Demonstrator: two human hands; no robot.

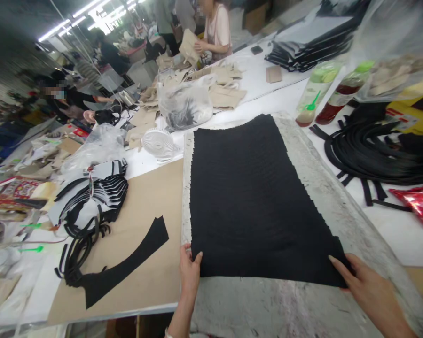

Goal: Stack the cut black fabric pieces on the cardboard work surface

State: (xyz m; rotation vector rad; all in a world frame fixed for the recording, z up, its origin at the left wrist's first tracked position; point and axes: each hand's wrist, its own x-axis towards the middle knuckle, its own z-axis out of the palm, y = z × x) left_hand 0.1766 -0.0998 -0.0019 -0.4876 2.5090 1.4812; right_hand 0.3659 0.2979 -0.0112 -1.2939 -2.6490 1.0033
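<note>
Nearest me, the right hand point(368, 288): thumb on top of the black sheet point(254, 206) at its near right corner, fingers past the edge, looks like a pinch. Left hand point(189, 270) does the same at the near left corner, thumb over, fingers curled at the side. Sheet lies on the scuffed gray board point(239, 305), far end toward the middle of the table. Held by both near corners, probably to keep it flat and straight. Left: tan board point(141, 199) with a curved black piece point(127, 263), set apart, perhaps for easy reach; bundled strips point(102, 197) just beyond it. Right: coil of black strips point(370, 145), likely looped for tidiness, and a red foil packet point(421, 204), cut off by the frame.

Hard to make out: fingertips under the sheet, so can't tell how firm either grip is. Sheet hides much of the board. Contents of the clear plastic bag point(186, 103), far side, are murky. Far left people are blurred. Right forearm cut off at the bottom.
</note>
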